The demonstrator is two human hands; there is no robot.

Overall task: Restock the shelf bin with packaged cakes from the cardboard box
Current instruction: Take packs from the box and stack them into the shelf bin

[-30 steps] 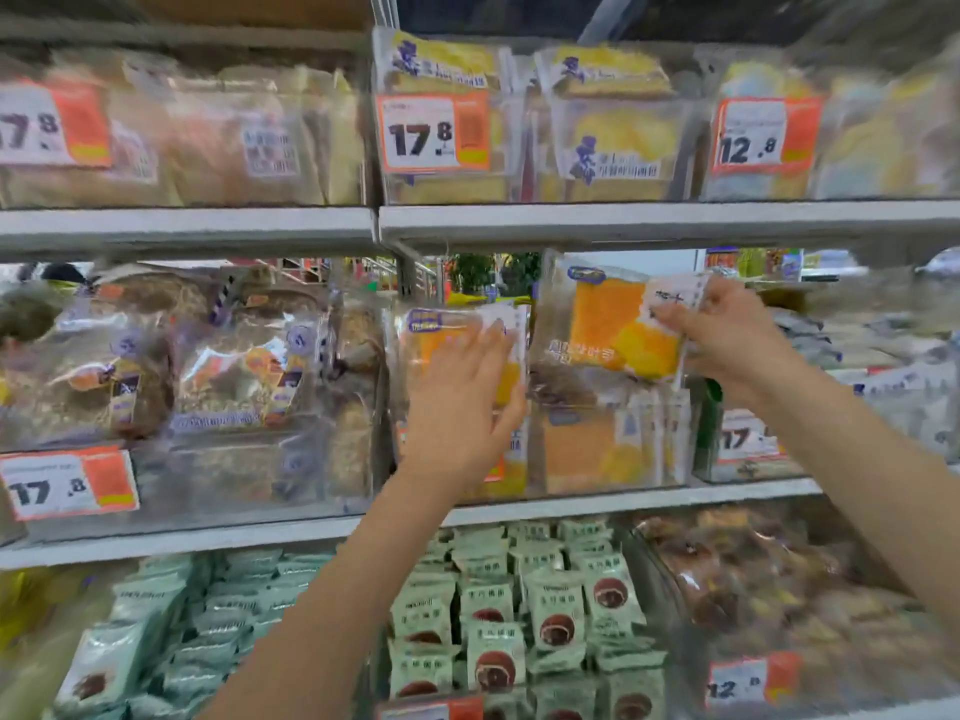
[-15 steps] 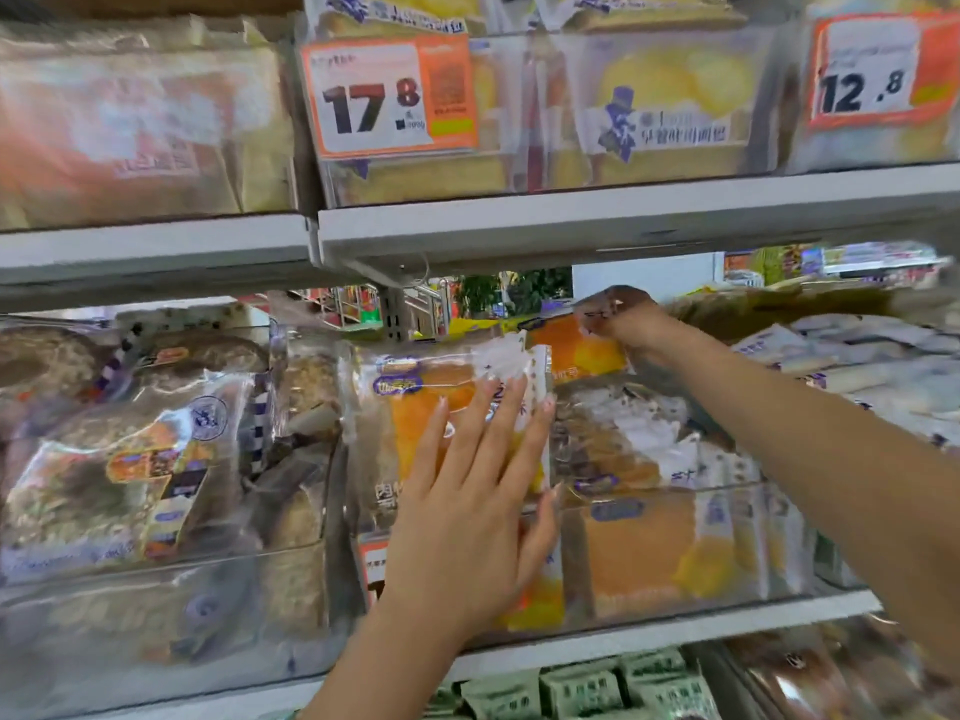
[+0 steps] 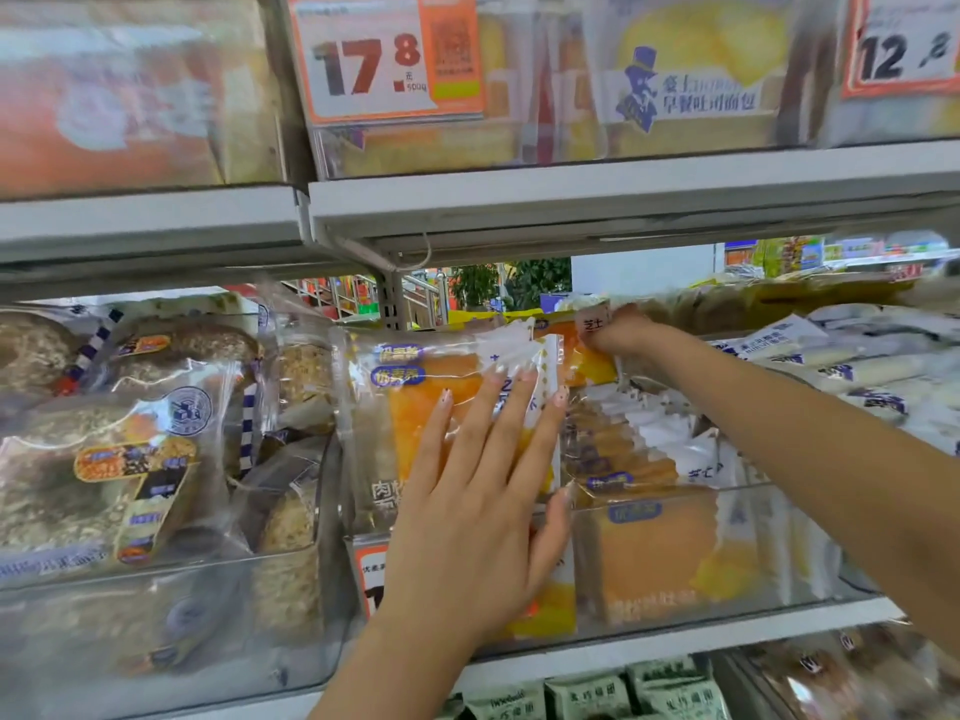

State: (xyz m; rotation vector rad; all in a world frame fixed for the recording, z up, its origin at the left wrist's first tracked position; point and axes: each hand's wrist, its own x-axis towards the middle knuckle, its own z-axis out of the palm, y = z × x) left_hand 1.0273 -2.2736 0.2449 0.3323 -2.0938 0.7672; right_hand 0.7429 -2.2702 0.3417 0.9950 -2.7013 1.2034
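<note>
Two bare hands work at the middle shelf. Nearest, left hand [image 3: 467,517] lies flat with fingers straight and spread, pressing the front packaged cake [image 3: 415,407] that stands upright at the left front of the clear shelf bin [image 3: 779,574]; no curl, grip open. That pack is clear crinkly film with white sawtooth edge, blue oval labels at top left, orange-yellow cake inside, dark printed characters low on the left. Orange price tag [image 3: 366,574] on the bin front, partly hidden behind the left wrist. Beside it to the right in the same bin, a front cake pack [image 3: 660,553] stands behind the clear wall, orange block with yellow patch and blue label. Behind that, a row of packs [image 3: 639,449] stands on edge, white and orange. Farther back, right hand [image 3: 621,332] reaches over the row, fingers curled, grip closed on a held cake pack [image 3: 576,350] at its top corner; this pack is orange, white label with dark characters by the fingers, mostly hidden behind the front pack, sits at the rear top of the bin. Left neighbour bin holds round seeded bread packs [image 3: 119,459]. Right side, white wrapped packs [image 3: 857,366], blurred. Below, green sachets [image 3: 587,693]. Upper shelf: price tag 17.8 [image 3: 384,54] and yellow cake packs [image 3: 691,70].
</note>
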